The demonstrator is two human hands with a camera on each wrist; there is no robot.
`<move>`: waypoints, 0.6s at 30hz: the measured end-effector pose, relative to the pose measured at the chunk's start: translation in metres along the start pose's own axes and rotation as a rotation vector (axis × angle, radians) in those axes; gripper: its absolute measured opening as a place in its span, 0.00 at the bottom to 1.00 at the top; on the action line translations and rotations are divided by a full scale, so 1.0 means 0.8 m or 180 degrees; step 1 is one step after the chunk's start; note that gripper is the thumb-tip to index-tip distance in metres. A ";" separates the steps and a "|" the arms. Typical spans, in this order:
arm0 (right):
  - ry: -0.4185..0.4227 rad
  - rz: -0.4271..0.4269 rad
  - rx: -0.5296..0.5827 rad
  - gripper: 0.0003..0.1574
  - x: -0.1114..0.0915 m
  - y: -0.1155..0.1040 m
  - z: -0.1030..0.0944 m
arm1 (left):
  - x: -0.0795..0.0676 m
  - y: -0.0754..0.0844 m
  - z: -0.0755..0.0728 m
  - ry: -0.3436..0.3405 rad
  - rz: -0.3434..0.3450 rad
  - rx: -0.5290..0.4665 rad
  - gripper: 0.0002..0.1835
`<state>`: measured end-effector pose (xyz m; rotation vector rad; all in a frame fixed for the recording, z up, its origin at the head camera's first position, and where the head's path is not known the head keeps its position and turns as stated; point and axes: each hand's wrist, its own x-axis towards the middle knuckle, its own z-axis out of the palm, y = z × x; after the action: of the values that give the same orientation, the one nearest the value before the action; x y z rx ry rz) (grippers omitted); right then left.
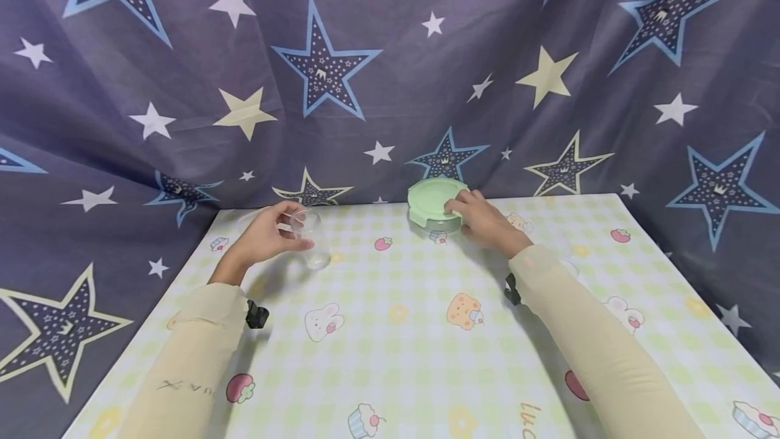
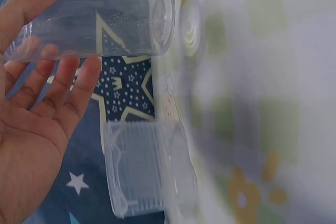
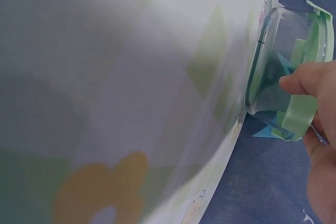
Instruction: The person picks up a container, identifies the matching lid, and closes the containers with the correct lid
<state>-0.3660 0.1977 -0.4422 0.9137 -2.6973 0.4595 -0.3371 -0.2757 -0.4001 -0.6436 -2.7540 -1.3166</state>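
Observation:
My left hand (image 1: pixel 268 234) holds a clear drinking glass (image 1: pixel 315 239) near its top, thumb on one side and fingers on the other. In the left wrist view the base of the glass (image 2: pixel 121 19) is close over the tablecloth, with a pale ring of light beside it. At the table's far side, my right hand (image 1: pixel 484 221) grips the edge of a round glass food container (image 1: pixel 435 196) with a pale green clip-on lid. The right wrist view shows the thumb against a green side clip (image 3: pixel 302 114) and the other fingers partly hidden behind the lid.
Beyond the left hand stands a ribbed clear plastic container (image 2: pixel 139 169) on the cloth. A checked tablecloth (image 1: pixel 390 351) with printed animals, fruit and cupcakes covers the table. Right behind its far edge hangs a dark curtain (image 1: pixel 390 87) with stars.

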 end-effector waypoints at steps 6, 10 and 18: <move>-0.0002 0.0006 -0.0001 0.32 -0.001 0.001 0.001 | 0.016 0.010 0.008 -0.0081 -0.0049 -0.0038 0.39; 0.0012 0.0005 0.0006 0.32 -0.001 0.000 -0.001 | 0.026 0.018 0.013 -0.0122 -0.0054 -0.0003 0.41; -0.0016 0.0056 -0.0015 0.32 -0.001 0.000 0.000 | 0.045 0.032 0.033 -0.0188 0.0054 0.0011 0.40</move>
<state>-0.3656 0.1978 -0.4427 0.8917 -2.7120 0.4546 -0.3567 -0.2286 -0.3909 -0.7153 -2.7895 -1.3105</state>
